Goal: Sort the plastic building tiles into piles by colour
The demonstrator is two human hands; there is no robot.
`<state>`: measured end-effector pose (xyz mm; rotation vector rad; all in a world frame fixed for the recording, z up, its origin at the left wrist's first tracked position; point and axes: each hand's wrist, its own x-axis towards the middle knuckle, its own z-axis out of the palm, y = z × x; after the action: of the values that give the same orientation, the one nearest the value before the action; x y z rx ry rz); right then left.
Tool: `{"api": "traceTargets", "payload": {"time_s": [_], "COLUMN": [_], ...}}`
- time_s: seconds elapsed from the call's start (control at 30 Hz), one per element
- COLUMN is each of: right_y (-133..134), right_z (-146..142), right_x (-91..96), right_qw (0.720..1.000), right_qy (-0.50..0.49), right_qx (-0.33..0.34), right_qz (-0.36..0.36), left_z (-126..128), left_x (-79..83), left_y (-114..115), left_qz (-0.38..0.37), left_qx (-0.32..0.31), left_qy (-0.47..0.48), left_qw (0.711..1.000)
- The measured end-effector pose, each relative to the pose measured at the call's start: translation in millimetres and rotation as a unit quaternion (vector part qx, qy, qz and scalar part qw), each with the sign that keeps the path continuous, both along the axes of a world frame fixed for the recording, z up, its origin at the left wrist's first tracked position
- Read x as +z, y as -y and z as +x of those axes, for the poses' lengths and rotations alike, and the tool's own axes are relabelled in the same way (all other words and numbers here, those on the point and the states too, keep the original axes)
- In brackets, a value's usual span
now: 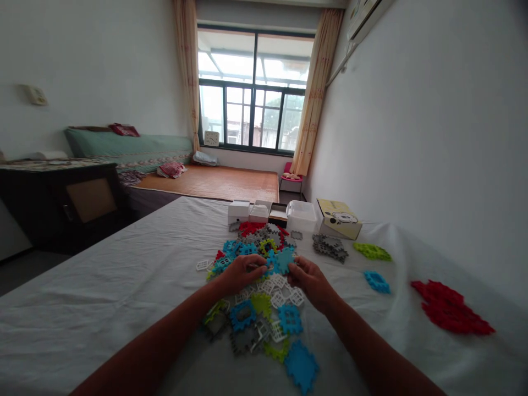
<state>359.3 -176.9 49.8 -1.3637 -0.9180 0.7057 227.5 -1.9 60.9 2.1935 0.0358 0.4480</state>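
A heap of interlocking plastic tiles (259, 308) in blue, red, grey, white and lime lies on a white sheet (103, 297). Just above the heap, both hands hold a blue tile (284, 258) between them. My left hand (240, 272) pinches its left edge with curled fingers. My right hand (310, 279) grips its right edge. Sorted groups lie to the right: grey tiles (330, 246), lime tiles (372, 251), a single blue tile (377, 281) and red tiles (449, 308).
Small white boxes (249, 210), a clear plastic tub (302, 215) and a yellow carton (339, 219) stand at the far edge of the sheet. A dark cabinet (61, 198) is on the left, a bed (206, 181) and window (253, 91) beyond.
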Motion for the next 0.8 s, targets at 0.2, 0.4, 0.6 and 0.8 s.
{"api": "traceTargets", "payload": {"time_s": [0.2,0.4,0.6,0.8], "right_y": [22.9,42.1,35.8,35.3], "right_z": [34.0,59.1,66.7,56.0], "right_x": [1.6,-9.3,-22.5,-18.7], "right_qw": [0.842,0.819,0.853,0.852], "right_qy": [0.455,0.504,0.463,0.466], "right_qx": [-0.247,-0.136,-0.103,-0.115], "right_qz": [-0.148,-0.239,-0.218,-0.209], "left_z": [-8.2,-16.4,-25.1,-26.5], "left_x": [-0.1,2.8,3.5,-5.7], "left_y": [-18.5,-21.4,-45.1,-67.4], "left_qz": [0.068,0.254,0.298,0.343], "left_qx": [0.067,0.122,0.248,0.220], "left_qy": [0.028,0.076,0.111,0.038], "left_qw": [0.995,0.957,0.915,0.912]}}
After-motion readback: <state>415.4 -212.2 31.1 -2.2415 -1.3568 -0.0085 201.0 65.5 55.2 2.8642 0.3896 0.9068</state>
